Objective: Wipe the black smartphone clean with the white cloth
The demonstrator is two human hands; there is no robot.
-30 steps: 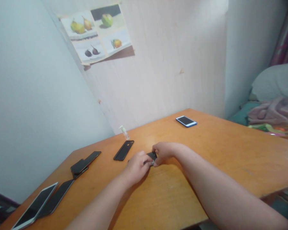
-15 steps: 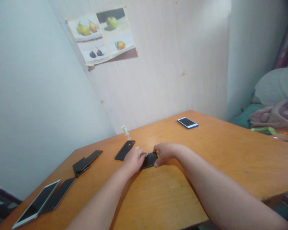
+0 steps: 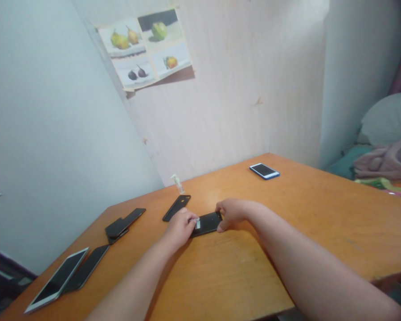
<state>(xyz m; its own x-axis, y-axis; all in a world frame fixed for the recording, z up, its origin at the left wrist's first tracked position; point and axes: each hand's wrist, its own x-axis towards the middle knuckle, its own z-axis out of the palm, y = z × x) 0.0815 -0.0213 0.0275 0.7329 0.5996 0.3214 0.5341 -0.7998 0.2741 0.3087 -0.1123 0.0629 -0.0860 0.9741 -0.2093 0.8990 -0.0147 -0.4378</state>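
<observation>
Lying between left grip [image 3: 180, 228] and right grip [image 3: 232, 211] is a black phone [image 3: 208, 223].

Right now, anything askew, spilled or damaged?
The fruit poster looks uneven: a brown wedge shows under its lower edge. The wall has a small brownish mark, perhaps peeled. On the table, a pile of dark devices lies askew. No spill visible.

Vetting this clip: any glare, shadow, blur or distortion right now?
Head view: wall brightest at upper right; same view, soft shadows on the table along both forearms; same view, forearms look stretched toward the lower edge, likely lens distortion; same view, fine detail soft, so the pale strip on the black phone by the left hand can't be read.
</observation>
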